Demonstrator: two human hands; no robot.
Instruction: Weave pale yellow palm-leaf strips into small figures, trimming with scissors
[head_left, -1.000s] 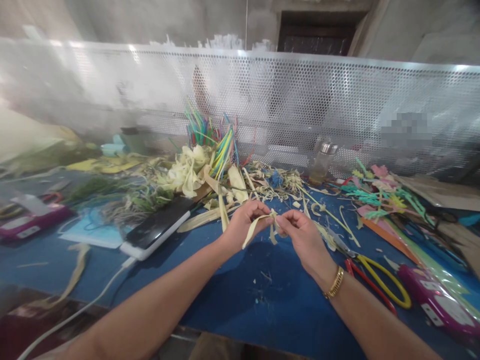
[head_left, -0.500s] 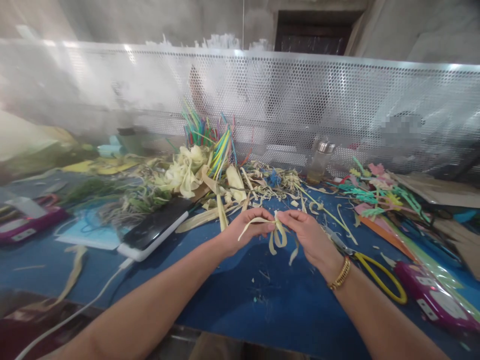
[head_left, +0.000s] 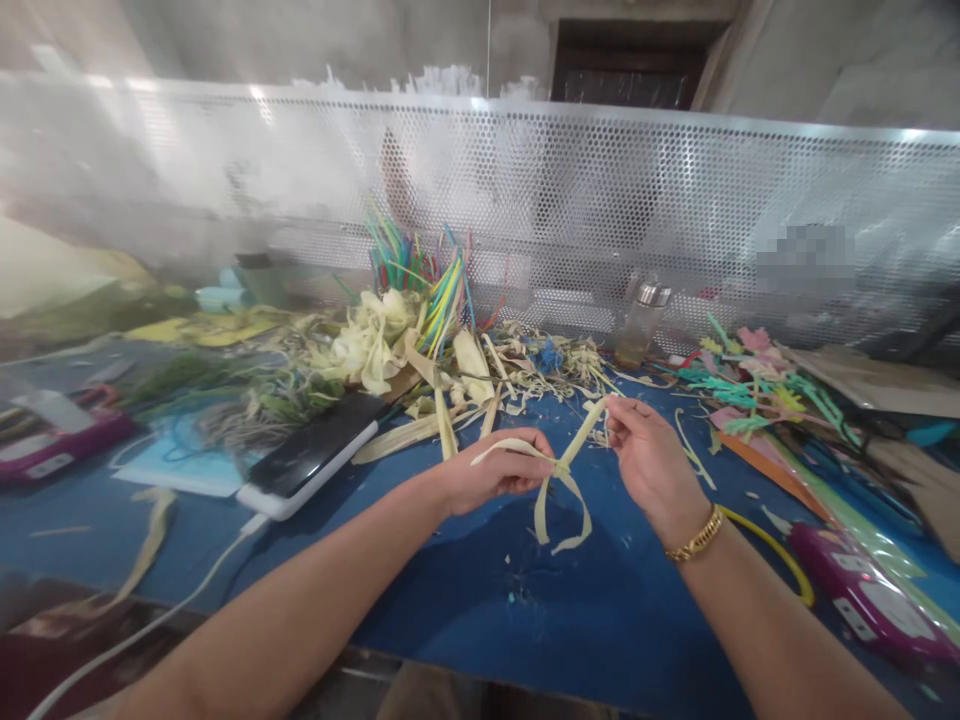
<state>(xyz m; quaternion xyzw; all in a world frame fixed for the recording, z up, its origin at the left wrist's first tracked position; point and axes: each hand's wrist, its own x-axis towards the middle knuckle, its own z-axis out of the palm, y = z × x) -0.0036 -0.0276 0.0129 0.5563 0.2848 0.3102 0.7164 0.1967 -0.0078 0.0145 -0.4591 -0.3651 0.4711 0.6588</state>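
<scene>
Pale strips of dried husk (head_left: 568, 493) cross in a small knot between my hands, with loops and loose ends hanging over the blue table (head_left: 570, 620). My left hand (head_left: 506, 468) pinches the strips at the knot, and one strip curves back over its fingers. In my right hand (head_left: 649, 455) the thumb and finger grip the upper end of a strip, which runs taut up and right from the knot. A gold bracelet circles the right wrist. Yellow-handled scissors (head_left: 780, 555) lie partly hidden behind that forearm.
A phone (head_left: 319, 450) on a white power bank lies left, with its cable running off the table. Husk scraps (head_left: 469, 370) and colored pipe cleaners (head_left: 442, 290) heap at the back. A glass bottle (head_left: 640, 325) stands behind; a purple device (head_left: 870, 590) sits right.
My right hand has moved up and right, drawing one strip out straight from the knot. The hanging loop now opens wider. My left hand stays nearly in place.
</scene>
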